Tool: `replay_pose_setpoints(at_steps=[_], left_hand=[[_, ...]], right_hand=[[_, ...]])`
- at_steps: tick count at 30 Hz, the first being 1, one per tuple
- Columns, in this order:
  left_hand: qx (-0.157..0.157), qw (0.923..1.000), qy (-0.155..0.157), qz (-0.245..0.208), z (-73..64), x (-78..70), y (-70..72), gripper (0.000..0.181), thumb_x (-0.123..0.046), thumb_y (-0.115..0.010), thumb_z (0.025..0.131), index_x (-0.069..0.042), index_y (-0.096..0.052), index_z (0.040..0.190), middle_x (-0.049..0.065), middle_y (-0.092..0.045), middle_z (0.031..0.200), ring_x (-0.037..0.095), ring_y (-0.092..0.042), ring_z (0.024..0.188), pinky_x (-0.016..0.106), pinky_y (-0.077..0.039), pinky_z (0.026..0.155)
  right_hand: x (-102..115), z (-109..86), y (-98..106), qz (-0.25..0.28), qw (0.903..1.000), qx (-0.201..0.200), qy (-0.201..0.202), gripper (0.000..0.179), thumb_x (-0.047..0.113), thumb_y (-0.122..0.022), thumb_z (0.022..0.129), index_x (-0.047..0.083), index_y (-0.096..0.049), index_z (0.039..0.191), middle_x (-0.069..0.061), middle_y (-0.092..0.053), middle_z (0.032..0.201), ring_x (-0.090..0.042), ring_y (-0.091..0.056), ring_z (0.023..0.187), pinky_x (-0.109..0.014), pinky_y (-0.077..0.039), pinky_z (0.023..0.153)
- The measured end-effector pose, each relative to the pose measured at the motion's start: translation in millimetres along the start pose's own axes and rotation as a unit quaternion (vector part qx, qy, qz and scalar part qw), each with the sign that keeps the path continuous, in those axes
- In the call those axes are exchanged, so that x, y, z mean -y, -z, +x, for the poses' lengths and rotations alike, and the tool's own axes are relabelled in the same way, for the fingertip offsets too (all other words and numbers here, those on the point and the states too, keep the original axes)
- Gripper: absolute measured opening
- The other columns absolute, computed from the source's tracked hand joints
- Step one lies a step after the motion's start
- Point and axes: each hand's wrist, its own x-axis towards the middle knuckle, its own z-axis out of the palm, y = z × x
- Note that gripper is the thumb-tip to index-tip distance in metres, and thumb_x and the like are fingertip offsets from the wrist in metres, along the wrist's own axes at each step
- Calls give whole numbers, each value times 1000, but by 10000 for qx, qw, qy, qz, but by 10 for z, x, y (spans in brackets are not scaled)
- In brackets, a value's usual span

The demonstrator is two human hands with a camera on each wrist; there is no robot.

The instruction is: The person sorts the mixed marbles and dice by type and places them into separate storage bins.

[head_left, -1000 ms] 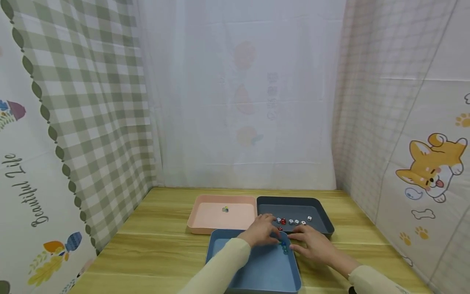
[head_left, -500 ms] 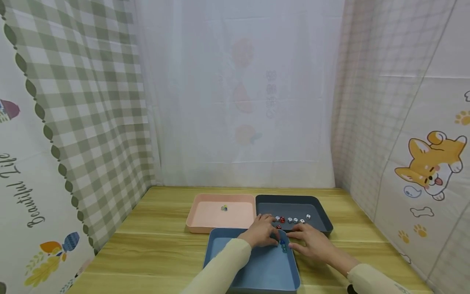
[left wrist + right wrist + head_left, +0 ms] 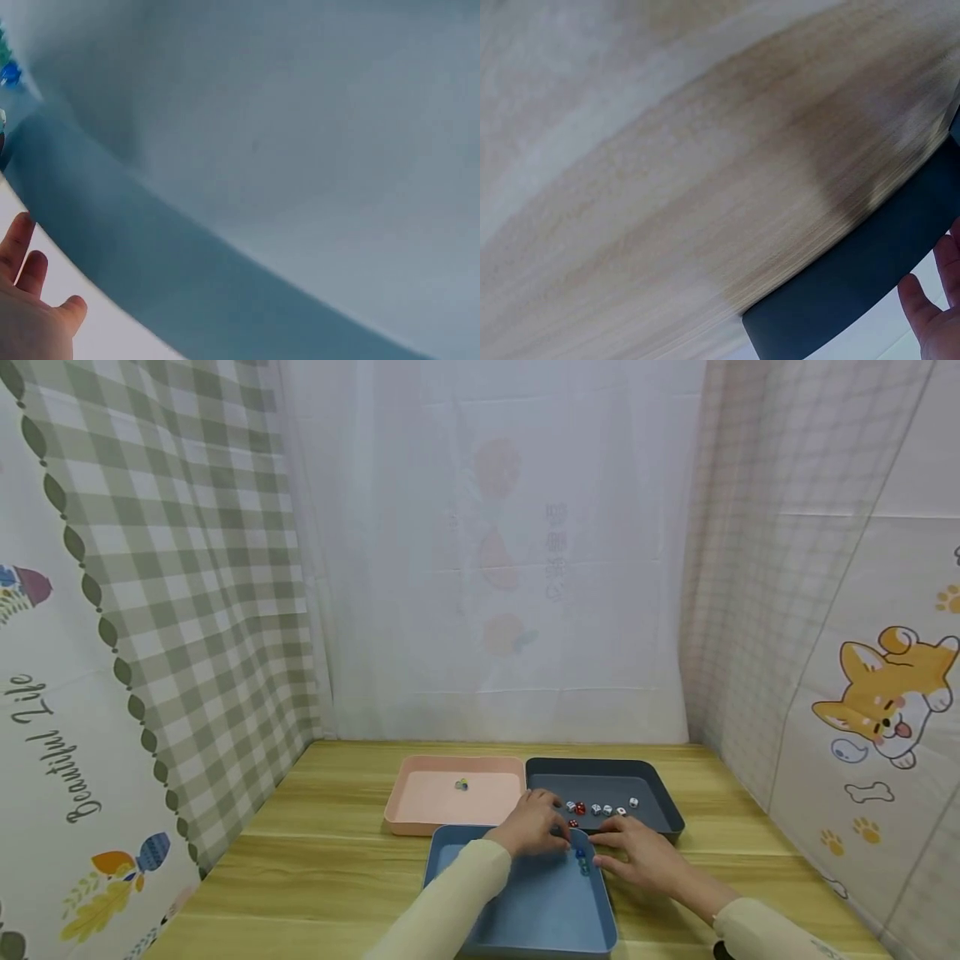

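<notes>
A blue tray (image 3: 540, 902) lies closest to the person. Small blue and green dice (image 3: 582, 862) sit in a short row along its right wall, near the far corner. Over that far part of the tray is my left hand (image 3: 531, 825), its fingers loosely bent just left of the dice; nothing plainly shows in its grasp. My right hand (image 3: 637, 853) is at the tray's right rim, fingers spread, the thumb close to the dice. In the left wrist view, a blue die (image 3: 10, 73) appears at the left edge; the fingertips nearest it are mostly out of frame.
Behind the hands stands a dark tray (image 3: 592, 777) holding several white and red dice (image 3: 596, 809). To its left, a pink tray (image 3: 427, 793) holds a small cluster of clear and greenish dice (image 3: 461, 785). The wooden table (image 3: 322, 860) is enclosed by fabric curtains.
Both hands stay almost where they were; the left fingers have drawn slightly back from the dice. The head view shifts slightly.
</notes>
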Motion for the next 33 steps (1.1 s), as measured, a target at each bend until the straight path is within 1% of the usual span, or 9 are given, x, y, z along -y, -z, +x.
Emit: replay_pose_setpoints(at_steps=[5, 8, 11, 16, 18, 20, 25, 29, 33], left_hand=[[-91, 9991, 114, -397, 13, 98, 140, 10, -40, -74, 89, -34, -78, 94, 0, -54, 136, 17, -41, 132, 40, -28, 113], [-214, 9962, 281, -792, 15, 201, 258, 9, -37, -74, 90, -30, -78, 93, 3, -54, 136, 19, -41, 130, 40, -29, 112], [-335, 9899, 541, -1264, 0, 336, 370, 7, -33, -74, 90, -27, -78, 92, 5, -53, 137, 22, -41, 130, 43, -30, 111], [-586, 9778, 935, -1781, -55, 627, 494, 5, -29, -74, 91, -25, -77, 90, 7, -53, 137, 27, -43, 131, 49, -33, 108], [-701, 9714, 1122, -1972, -98, 746, 547, 6, -28, -74, 91, -23, -77, 90, 10, -52, 138, 30, -43, 132, 51, -33, 107], [-826, 9622, 1332, -2228, -138, 862, 588, 8, -27, -73, 92, -20, -77, 91, 13, -50, 141, 33, -41, 133, 53, -35, 106], [-1140, 9362, 1838, -2771, -287, 1158, 659, 10, -24, -72, 92, -15, -76, 95, 16, -46, 143, 40, -40, 132, 55, -41, 101], [-1342, 9241, 2186, -2832, -417, 1370, 652, 11, -24, -72, 93, -14, -76, 97, 18, -44, 145, 41, -37, 135, 55, -40, 102], [-1466, 9163, 2438, -2818, -525, 1522, 590, 14, -25, -71, 93, -13, -76, 99, 20, -45, 145, 41, -37, 136, 54, -43, 101]], right_hand=[[6, 3, -1, -20, 10000, 32, -64, 39, 45, -65, 94, 15, -75, 117, -6, -63, 114, -27, -60, 101, -47, -52, 80], [11, 4, 0, -29, 9999, 39, -104, 39, 45, -66, 94, 15, -75, 117, -6, -62, 114, -27, -60, 101, -48, -52, 81], [11, 2, -3, -54, 10000, -2, -84, 37, 43, -66, 94, 15, -75, 117, -6, -62, 113, -26, -60, 100, -47, -52, 82], [13, -5, -4, -76, 10000, -45, -5, 36, 42, -66, 94, 15, -75, 116, -6, -62, 113, -27, -60, 100, -46, -52, 81], [14, -4, -3, -67, 10000, -35, 6, 37, 43, -66, 94, 15, -75, 116, -6, -62, 113, -27, -60, 100, -46, -52, 81], [12, -9, 0, -47, 10000, -29, -10, 37, 43, -66, 94, 15, -75, 117, -6, -62, 113, -27, -60, 101, -47, -52, 81], [6, -17, 6, -41, 10000, -27, -45, 38, 45, -65, 94, 16, -75, 117, -6, -62, 114, -27, -60, 101, -48, -52, 82], [5, -18, 1, -63, 10000, -44, -21, 39, 46, -64, 94, 16, -75, 117, -6, -62, 113, -26, -60, 100, -47, -52, 81], [13, -14, -3, -74, 10000, -26, -17, 39, 46, -64, 95, 16, -75, 117, -6, -62, 113, -26, -59, 101, -46, -52, 81]])
